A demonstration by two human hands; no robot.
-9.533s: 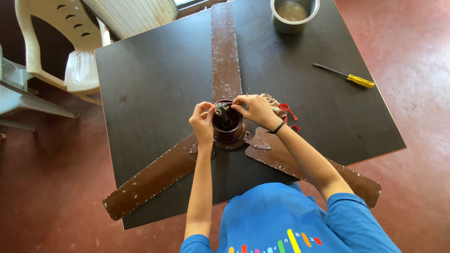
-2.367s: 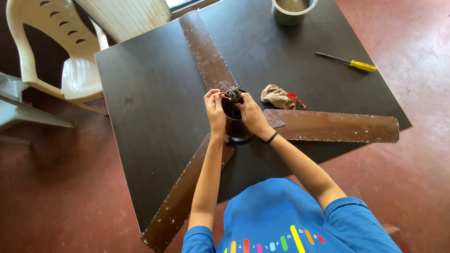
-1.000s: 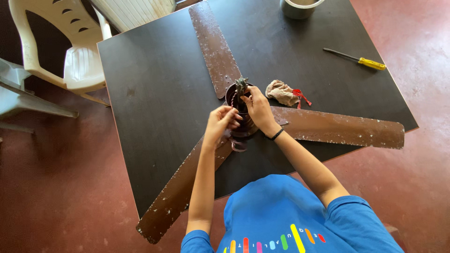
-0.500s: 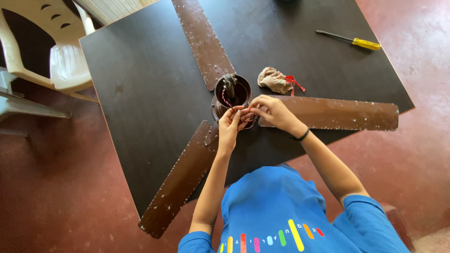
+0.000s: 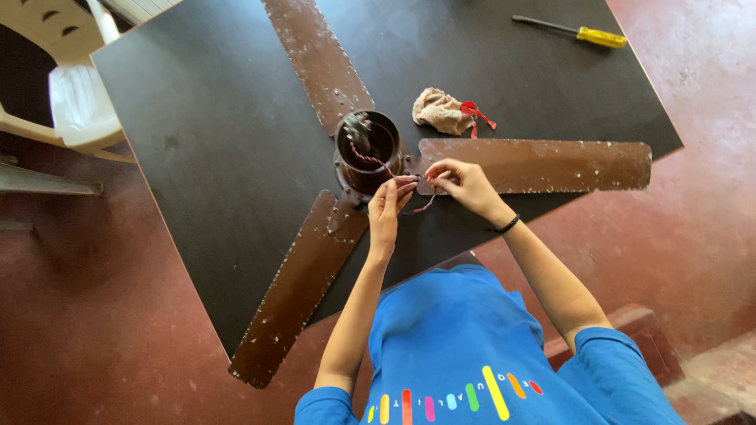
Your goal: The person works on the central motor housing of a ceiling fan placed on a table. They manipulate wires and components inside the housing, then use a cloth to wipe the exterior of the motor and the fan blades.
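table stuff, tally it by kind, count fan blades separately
fan blades: 3
fan hub: 1
wires: 1 twisted strand, pinched by left hand and right hand
rag: 1
screwdriver: 1
total: 7

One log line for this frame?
left hand: pinching wire | right hand: pinching wire | fan hub on table

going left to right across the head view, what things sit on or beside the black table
white plastic chair → lower-left fan blade → fan motor hub → crumpled rag → right fan blade → yellow-handled screwdriver
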